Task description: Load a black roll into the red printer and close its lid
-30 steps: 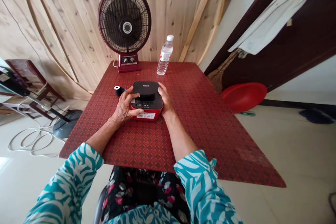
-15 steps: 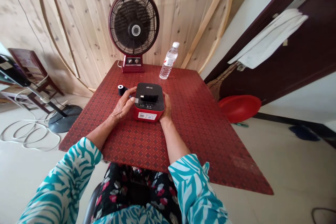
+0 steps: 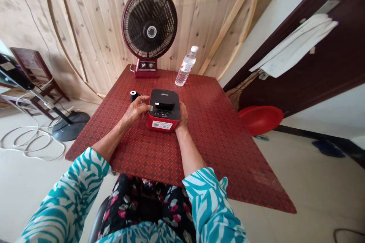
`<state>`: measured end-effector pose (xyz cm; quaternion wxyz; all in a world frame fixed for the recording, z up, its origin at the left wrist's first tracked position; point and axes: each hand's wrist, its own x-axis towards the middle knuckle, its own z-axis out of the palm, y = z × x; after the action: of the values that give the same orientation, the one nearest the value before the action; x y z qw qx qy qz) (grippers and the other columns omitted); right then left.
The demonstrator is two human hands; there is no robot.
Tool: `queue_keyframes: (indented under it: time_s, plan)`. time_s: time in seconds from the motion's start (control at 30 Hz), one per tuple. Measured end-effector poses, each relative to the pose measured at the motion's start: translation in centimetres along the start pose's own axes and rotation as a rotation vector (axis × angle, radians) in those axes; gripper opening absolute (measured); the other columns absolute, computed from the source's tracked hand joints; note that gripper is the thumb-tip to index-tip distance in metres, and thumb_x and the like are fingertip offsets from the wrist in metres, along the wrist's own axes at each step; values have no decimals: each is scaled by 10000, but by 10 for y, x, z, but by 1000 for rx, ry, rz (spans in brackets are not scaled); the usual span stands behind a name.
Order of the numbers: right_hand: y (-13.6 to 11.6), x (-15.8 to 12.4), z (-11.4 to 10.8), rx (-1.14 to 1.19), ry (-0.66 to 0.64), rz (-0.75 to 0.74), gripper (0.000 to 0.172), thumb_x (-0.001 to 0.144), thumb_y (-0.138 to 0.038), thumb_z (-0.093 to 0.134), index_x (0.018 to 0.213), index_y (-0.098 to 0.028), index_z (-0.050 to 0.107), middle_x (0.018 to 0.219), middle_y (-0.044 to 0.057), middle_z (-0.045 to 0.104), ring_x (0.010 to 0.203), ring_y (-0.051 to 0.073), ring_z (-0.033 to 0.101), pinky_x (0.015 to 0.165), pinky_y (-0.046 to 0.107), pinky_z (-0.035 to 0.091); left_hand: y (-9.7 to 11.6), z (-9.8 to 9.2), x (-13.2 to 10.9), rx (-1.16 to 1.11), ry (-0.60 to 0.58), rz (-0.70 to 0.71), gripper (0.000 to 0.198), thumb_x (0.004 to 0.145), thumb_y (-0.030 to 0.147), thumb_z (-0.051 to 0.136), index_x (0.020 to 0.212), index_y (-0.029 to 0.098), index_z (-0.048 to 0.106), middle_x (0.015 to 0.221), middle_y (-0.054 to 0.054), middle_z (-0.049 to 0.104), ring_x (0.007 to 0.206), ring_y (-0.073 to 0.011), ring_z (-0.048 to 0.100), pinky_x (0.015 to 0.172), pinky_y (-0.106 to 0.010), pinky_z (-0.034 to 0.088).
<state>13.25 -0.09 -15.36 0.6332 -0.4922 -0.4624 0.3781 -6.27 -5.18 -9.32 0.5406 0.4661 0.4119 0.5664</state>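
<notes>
Red patterned table (image 3: 211,152) bearing a red-and-black label printer (image 3: 164,111), clasped from both sides for steadiness: left hand (image 3: 136,109) fingers curled onto its near-left edge, right hand (image 3: 183,117) fingers cupped around its right side; small black roll (image 3: 133,96) just beyond the left hand.

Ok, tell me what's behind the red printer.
Behind the red printer stand a plastic water bottle and a desk fan, on the red tabletop. The printer's back face is hidden from this view.
</notes>
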Motion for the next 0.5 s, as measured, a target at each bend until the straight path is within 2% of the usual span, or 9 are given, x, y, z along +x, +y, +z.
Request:
queue_keyframes:
  time_s: [0.2, 0.33, 0.5]
  plan:
    - [4, 2, 3, 117, 17, 63, 373, 878, -426, 441, 1045, -197, 684, 1123, 45, 696, 1063, 193, 583, 988, 375, 452, -1, -2, 2, -174, -32, -160, 576, 611, 205, 736, 1156, 158, 554, 581, 81, 569, 400, -53, 417, 449, -214, 285]
    - [0, 0, 5, 157, 28, 89, 367, 867, -424, 462, 1034, -180, 680, 1097, 55, 698, 1036, 191, 588, 944, 361, 472, -3, -2, 4, -246, -25, -237, 534, 608, 154, 706, 1126, 155, 575, 579, 68, 572, 399, -52, 426, 422, -200, 269]
    - [4, 1, 4, 139, 25, 46, 376, 880, -435, 462, 1044, -178, 682, 1106, 54, 695, 1022, 183, 598, 955, 361, 468, -5, -3, 7, -269, -8, -281, 494, 612, 106, 673, 1097, 158, 592, 570, 64, 580, 384, -52, 437, 405, -188, 288]
